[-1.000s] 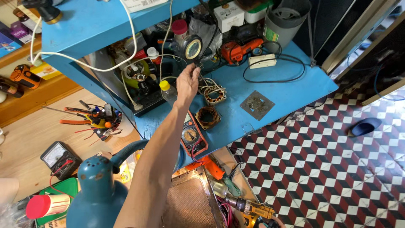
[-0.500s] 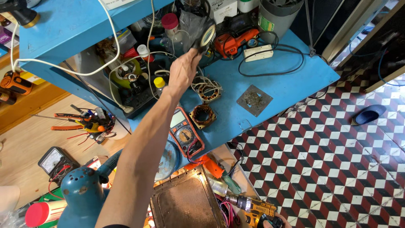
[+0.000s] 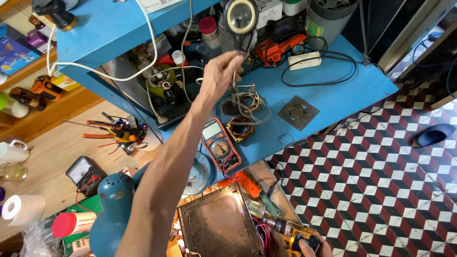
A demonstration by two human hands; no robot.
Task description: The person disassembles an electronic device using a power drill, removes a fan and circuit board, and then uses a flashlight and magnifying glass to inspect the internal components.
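A round magnifier lamp (image 3: 240, 16) hangs above the blue bench (image 3: 328, 81), its thin wires pinched in the left hand (image 3: 220, 74), arm stretched forward. Just below lie a wound motor coil (image 3: 247, 101) and an orange multimeter (image 3: 220, 145). At the bottom edge, the right hand (image 3: 314, 247) grips a yellow drill (image 3: 290, 233).

Left arm: extended fully forward and upward from the lower left of the view, bare, elbow nearly straight, forearm running diagonally to the wrist. Left hand (image 3: 220, 74): back of the hand facing the camera, wrist slightly bent, fingers (image 3: 236, 58) curled closed in a pinch grip at the fingertips. Right hand (image 3: 315, 247): only partly visible at the bottom edge of the view, low and close to the body, fingers wrapped closed in a grip; arm not visible.
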